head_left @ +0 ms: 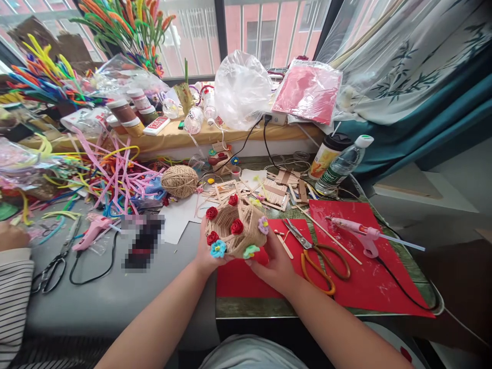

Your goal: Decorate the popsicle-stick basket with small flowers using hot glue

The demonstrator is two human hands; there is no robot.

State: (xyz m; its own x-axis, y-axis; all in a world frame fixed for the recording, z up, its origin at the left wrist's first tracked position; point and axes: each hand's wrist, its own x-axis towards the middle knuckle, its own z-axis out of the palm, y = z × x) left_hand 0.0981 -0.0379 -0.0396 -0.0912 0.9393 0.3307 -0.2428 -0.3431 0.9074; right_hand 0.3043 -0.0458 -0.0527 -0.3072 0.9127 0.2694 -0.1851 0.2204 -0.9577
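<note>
You hold one twine-wrapped basket (235, 227) between both hands, lifted just above the near edge of the left red sheet (246, 281). Your left hand (206, 256) cups its left side with the thumb against the wall; your right hand (273, 264) grips the lower right, fingers curled under it. Both hands are closed on the basket, neither one spread.

On the basket you can count four red flowers (237, 226), one blue flower (218, 249), one purple flower (263, 224), one green one (250, 251) and what looks like a yellow one at the back rim, though that is hard to make out.

Two red sheets lie on the table; the right red sheet (357, 292) carries one pink glue gun (359, 229) with its black cord trailing off to the right. One pair of orange-handled scissors (319, 253) lies just beside your right hand, straddling the two sheets, with a thin wooden stick (330, 236) crossing near it.

To the left lie a second glue gun (92, 233) and black scissors (54, 266), with another person's striped sleeve (13, 297) at the edge. One ball of twine (179, 181) sits behind the basket, beside a heap of pipe cleaners (111, 174). A pile of flat wooden sticks (269, 192) lies behind, and one water bottle (342, 165) and one cup (326, 154) stand at the right rear.
</note>
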